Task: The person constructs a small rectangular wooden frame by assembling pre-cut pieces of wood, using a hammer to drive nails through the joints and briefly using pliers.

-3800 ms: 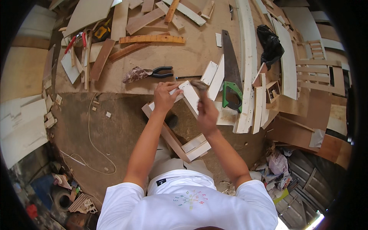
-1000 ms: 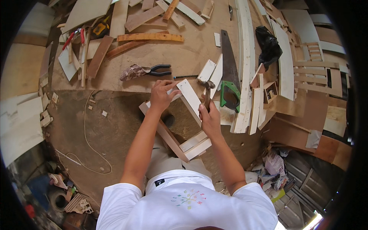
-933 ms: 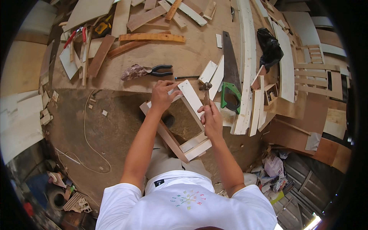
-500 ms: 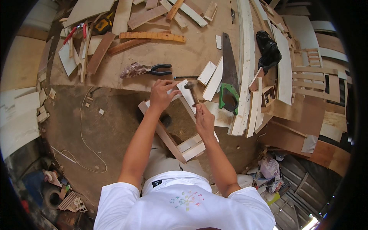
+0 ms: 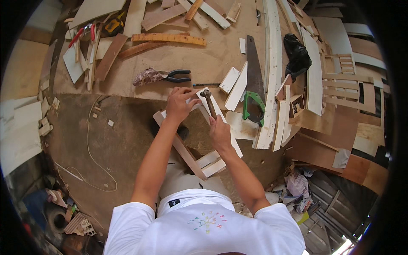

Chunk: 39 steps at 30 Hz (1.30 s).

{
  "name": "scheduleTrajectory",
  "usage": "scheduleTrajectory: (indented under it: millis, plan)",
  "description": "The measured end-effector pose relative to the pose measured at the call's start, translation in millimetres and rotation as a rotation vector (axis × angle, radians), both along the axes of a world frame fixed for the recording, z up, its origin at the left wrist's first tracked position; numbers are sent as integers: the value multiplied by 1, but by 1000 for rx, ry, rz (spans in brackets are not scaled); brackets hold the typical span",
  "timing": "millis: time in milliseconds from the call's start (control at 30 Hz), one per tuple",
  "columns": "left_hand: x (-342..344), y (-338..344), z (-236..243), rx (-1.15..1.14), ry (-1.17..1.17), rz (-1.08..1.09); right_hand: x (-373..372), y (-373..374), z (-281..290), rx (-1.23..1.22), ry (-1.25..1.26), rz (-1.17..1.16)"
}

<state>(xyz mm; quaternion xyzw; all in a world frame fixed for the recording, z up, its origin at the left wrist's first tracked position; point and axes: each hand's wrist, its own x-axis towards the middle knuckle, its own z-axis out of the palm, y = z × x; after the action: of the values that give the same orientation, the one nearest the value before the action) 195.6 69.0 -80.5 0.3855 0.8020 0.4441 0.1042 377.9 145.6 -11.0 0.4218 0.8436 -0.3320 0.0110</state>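
Observation:
A four-sided frame of wooden strips (image 5: pixel 187 156), partly faced in white, is held in front of me, its far end at the workbench's near edge. Around its far corner, the fingers and thumb of my left hand (image 5: pixel 178 105) are closed. Whether they also pinch a nail is too small to tell. My right hand (image 5: pixel 221 134) grips a hammer (image 5: pixel 210 105) by its wooden handle. The hammer's head lies over the frame's white right bar, close to the left fingertips; I cannot tell if it touches. Beyond the hands, pliers with black handles (image 5: pixel 177 76) lie on the workbench.
On the workbench (image 5: pixel 204 55), a handsaw with a green handle (image 5: pixel 254 106) lies at right, beside long white strips (image 5: pixel 272 85) and a black plastic bag (image 5: pixel 298 57). Wood offcuts, red-handled pliers (image 5: pixel 85 33) and a tape measure (image 5: pixel 114 26) lie far left. A cable (image 5: pixel 90 146) trails over the floor.
My right hand has shifted slightly left and nearer to me. The hammer has turned with it, its head now over the white bar. The left hand stays at the corner.

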Motion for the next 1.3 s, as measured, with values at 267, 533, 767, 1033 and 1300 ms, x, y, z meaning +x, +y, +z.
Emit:
scheduleTrajectory:
  millis: [267, 533, 767, 1033, 1300]
  plan:
    - [5, -3, -2, 10, 15, -15, 2, -4, -6, 4, -12, 6]
    - [6, -2, -2, -9, -22, -8, 9, -4, -7, 44, 127, -64]
    - [3, -2, -5, 17, 29, 2, 4, -4, -8, 41, 124, -48]
    - [7, -2, -4, 2, 28, 1, 5, 4, -5, 26, 68, 24]
    - [6, -2, -4, -7, 50, 8, -2, -2, -2, -12, -129, 19]
